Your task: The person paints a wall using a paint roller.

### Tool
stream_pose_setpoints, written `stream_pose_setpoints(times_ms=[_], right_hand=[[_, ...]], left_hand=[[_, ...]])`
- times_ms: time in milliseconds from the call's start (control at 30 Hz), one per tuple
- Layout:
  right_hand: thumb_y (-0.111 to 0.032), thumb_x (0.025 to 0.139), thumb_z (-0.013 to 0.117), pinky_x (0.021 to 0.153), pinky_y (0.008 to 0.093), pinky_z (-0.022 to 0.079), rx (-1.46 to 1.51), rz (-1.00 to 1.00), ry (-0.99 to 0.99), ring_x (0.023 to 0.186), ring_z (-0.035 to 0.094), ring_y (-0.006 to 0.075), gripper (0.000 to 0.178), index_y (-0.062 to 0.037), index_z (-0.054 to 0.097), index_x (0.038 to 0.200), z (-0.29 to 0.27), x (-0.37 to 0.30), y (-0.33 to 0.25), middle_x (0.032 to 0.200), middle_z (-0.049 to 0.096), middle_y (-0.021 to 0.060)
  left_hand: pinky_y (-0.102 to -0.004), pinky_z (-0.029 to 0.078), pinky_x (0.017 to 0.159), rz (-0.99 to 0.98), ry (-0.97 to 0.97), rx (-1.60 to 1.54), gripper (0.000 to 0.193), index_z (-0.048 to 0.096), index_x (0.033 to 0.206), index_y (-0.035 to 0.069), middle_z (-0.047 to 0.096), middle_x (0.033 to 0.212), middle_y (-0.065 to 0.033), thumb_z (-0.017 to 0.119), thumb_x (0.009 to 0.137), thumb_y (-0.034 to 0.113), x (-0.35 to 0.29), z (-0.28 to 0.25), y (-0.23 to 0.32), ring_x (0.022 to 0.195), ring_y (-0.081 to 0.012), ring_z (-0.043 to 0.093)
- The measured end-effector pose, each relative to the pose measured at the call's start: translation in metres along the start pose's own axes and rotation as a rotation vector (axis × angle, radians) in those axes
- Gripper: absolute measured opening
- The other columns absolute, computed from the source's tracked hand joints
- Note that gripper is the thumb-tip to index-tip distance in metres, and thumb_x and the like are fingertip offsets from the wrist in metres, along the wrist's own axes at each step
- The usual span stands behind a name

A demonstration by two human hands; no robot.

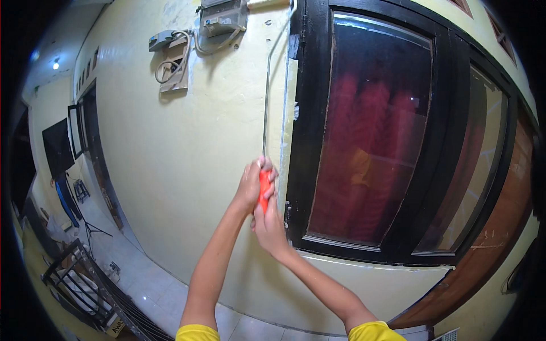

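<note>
Both hands hold a paint roller upright in front of a pale yellow wall (210,125). My left hand (248,184) is closed round the upper part of its orange-red handle (264,184). Lower down, my right hand (269,219) is closed round the same handle, its fingers overlapping those of the left. From the handle a thin metal rod (266,108) runs up and bends to the right. At the top edge the rod meets a pale roller sleeve (270,3), only partly in view, close to the wall.
An electric meter box (223,21) and a small switch box with looped cable (173,65) are fixed to the wall, left of the roller. Right of it stands a black-framed window (310,170) with red curtains behind glass. A black metal rack (85,284) and a tripod (91,228) stand at left.
</note>
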State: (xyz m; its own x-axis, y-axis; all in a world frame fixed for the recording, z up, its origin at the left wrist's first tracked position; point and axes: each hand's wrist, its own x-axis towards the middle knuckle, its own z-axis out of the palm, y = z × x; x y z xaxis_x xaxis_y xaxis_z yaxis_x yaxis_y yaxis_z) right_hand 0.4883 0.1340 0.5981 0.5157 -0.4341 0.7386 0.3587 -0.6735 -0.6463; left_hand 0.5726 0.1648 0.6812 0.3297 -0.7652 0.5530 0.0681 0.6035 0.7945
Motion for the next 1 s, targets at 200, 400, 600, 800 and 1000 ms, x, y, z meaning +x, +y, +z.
stream_pose_setpoints(times_ms=[200,400,600,800,1000], right_hand=[[-0.019,0.093,0.046,0.079,0.0364,0.046,-0.004,0.197,-0.284,0.087,0.058,0.0255,0.062,0.0026,0.013,0.141,-0.003,-0.105,0.025,0.103,0.056,0.0190],[-0.025,0.094,0.047,0.074,0.0317,0.051,0.118,0.457,-0.423,0.093,0.058,0.0235,0.066,0.0004,0.010,0.142,-0.027,-0.202,0.042,0.127,0.041,0.0201],[-0.032,0.094,0.046,0.068,0.0312,0.054,0.128,0.844,-0.505,0.097,0.057,0.0228,0.067,-0.0073,0.008,0.144,-0.073,-0.265,0.055,0.127,0.039,0.0202],[-0.041,0.092,0.049,0.065,0.0315,0.054,0.094,1.120,-0.637,0.090,0.059,0.0228,0.070,-0.0085,0.014,0.142,-0.073,-0.329,0.091,0.122,0.043,0.0198],[-0.037,0.087,0.055,0.062,0.0342,0.052,0.168,1.215,-0.631,0.076,0.060,0.0225,0.049,-0.0064,0.043,0.124,-0.055,-0.428,0.098,0.100,0.058,0.0132]], left_hand=[[-0.0257,0.041,0.042,-0.133,0.027,0.002,0.039,0.034,0.074,0.011,0.042,0.067,-0.0033,0.031,0.097,0.043,-0.083,-0.038,-0.074,0.041,-0.0109,0.041],[-0.0283,0.041,0.041,-0.216,0.088,-0.076,0.041,0.036,0.073,0.011,0.043,0.065,-0.0031,0.034,0.096,0.044,-0.143,-0.040,-0.129,0.042,-0.0112,0.042],[-0.0240,0.035,0.036,-0.200,0.063,-0.021,0.039,0.036,0.073,0.013,0.043,0.064,-0.0016,0.038,0.095,0.046,-0.106,-0.061,-0.076,0.040,-0.0097,0.040],[-0.0229,0.035,0.040,-0.176,0.011,0.029,0.036,0.036,0.076,0.014,0.042,0.062,-0.0001,0.037,0.095,0.044,-0.089,-0.071,-0.037,0.043,-0.0086,0.038],[-0.0246,0.035,0.044,-0.366,0.203,-0.104,0.030,0.043,0.079,0.013,0.040,0.060,0.0016,0.038,0.097,0.036,-0.255,-0.122,-0.198,0.049,-0.0098,0.040]])
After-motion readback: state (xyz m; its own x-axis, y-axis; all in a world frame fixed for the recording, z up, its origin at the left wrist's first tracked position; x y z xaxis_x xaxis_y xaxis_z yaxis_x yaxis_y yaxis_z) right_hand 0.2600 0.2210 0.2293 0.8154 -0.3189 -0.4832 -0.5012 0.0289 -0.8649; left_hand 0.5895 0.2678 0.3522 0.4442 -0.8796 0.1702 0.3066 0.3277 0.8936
